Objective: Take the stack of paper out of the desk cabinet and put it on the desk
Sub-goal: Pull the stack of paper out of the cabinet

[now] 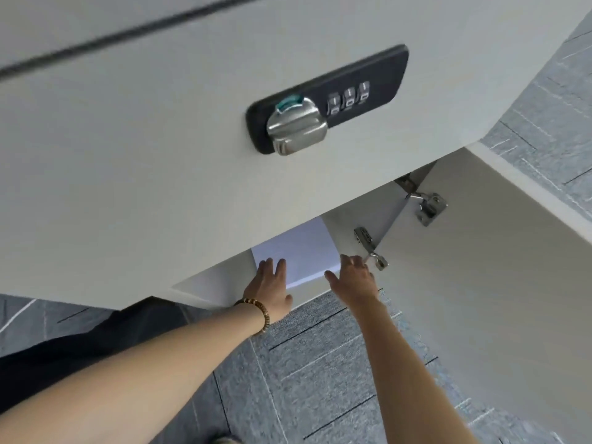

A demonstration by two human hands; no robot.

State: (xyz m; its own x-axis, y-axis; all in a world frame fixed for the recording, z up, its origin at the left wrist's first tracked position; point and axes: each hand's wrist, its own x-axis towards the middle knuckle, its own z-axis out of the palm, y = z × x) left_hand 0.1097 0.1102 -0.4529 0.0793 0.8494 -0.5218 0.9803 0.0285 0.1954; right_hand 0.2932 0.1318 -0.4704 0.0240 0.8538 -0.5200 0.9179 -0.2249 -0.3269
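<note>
A white stack of paper (301, 248) lies on the floor of the open desk cabinet (205, 283), partly hidden under the drawer front above. My left hand (270, 285), with a bead bracelet on the wrist, rests its fingers on the stack's near left corner. At the stack's near right corner my right hand (350, 278) has spread fingers, thumb toward the paper's front edge. Neither hand has lifted the stack.
A white drawer front (160, 155) with a black combination lock (323, 104) overhangs the cabinet opening. The cabinet door (480, 283) stands open to the right, with metal hinges (427, 205). Grey carpet tiles (320, 363) cover the floor below.
</note>
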